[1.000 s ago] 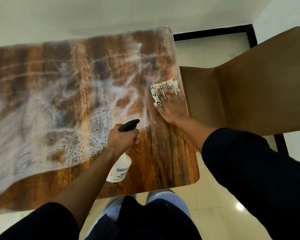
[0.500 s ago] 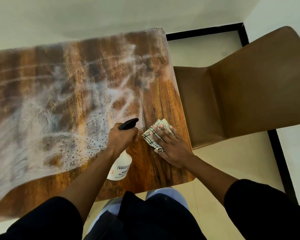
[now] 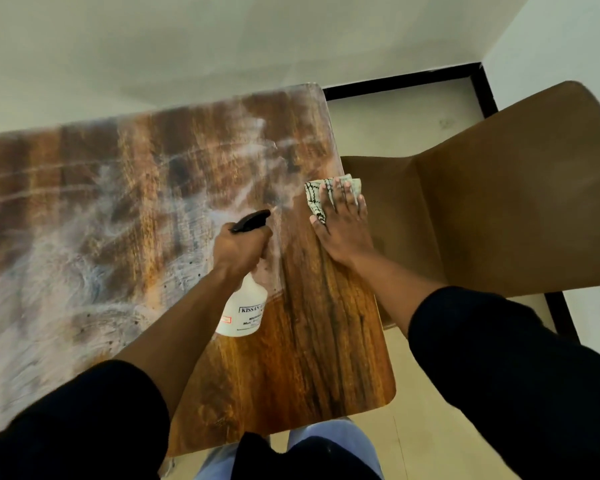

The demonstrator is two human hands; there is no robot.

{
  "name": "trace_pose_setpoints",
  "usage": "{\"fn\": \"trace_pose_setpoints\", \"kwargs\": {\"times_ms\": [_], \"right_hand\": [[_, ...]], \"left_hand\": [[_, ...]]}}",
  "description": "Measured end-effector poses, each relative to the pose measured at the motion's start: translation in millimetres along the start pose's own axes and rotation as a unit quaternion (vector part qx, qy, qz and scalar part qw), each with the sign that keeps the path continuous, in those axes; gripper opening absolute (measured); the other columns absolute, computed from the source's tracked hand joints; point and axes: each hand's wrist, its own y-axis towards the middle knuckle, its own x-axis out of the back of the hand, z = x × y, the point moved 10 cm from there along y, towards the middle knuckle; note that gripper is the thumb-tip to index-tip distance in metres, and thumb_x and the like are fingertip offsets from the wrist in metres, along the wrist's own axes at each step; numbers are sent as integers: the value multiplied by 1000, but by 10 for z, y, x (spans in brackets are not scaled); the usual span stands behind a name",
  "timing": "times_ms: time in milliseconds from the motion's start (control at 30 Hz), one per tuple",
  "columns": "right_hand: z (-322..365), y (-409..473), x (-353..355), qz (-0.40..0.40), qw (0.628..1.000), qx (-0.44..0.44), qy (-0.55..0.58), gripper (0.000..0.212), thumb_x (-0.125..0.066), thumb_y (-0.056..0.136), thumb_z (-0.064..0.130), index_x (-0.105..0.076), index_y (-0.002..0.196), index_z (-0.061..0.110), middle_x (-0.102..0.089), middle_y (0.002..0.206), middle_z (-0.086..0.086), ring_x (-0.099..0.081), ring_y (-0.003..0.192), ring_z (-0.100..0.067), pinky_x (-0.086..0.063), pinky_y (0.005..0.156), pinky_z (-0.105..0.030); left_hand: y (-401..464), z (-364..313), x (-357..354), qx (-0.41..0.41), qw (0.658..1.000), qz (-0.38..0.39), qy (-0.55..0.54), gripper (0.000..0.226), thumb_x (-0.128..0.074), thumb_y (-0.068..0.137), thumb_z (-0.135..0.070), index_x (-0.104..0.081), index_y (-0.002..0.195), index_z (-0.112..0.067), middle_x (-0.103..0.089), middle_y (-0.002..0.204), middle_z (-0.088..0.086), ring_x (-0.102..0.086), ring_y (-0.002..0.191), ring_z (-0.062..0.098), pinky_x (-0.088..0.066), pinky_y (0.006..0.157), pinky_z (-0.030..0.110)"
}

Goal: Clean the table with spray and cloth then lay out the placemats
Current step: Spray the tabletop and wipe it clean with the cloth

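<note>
A wooden table (image 3: pixel 312 358) fills the left and middle, with white smeared streaks over most of its left part. My left hand (image 3: pixel 239 249) grips a white spray bottle (image 3: pixel 245 311) with a black trigger head, nozzle pointing right. My right hand (image 3: pixel 342 226) lies flat on a folded white cloth with a black pattern (image 3: pixel 316 199), pressing it onto the table at the right edge. The cloth sticks out past my fingertips. No placemats are in view.
A brown chair (image 3: pixel 499 209) stands right beside the table's right edge, seat toward the table. White walls rise behind the table and chair. Pale tiled floor (image 3: pixel 423 431) shows under the near right corner. My legs are at the table's near edge.
My right hand slid the cloth away from me along the right edge, after having pulled it near. The left hand with the bottle stayed about where it was.
</note>
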Motion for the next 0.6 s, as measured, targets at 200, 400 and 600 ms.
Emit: {"fn": "trace_pose_setpoints", "kwargs": {"times_ms": [200,400,600], "right_hand": [[198,-524,-146,-42,999,-6,-10,71,-11,107,57,4,166,20,9,173,-10,19,158,-27,6,128,-52],[234,-1073,-335,-32,999,12,-33,71,-20,108,55,5,166,21,10,173,-9,19,158,-25,1,129,-53],[106,-714,-155,-40,999,8,-18,69,-16,108,57,1,166,24,6,174,-5,17,159,-23,4,129,-51]], "left_hand": [[230,-397,139,-49,998,-21,25,27,-70,88,-15,-79,112,-26,-69,65,6,-63,54,18,-43,41,27],[263,-430,-19,-29,998,55,30,25,-68,93,-4,-76,98,-27,-72,70,11,-70,66,29,-39,37,25],[332,-394,-67,-35,998,42,27,36,-70,89,-10,-76,107,-41,-63,61,3,-55,55,20,-40,39,24]]}}
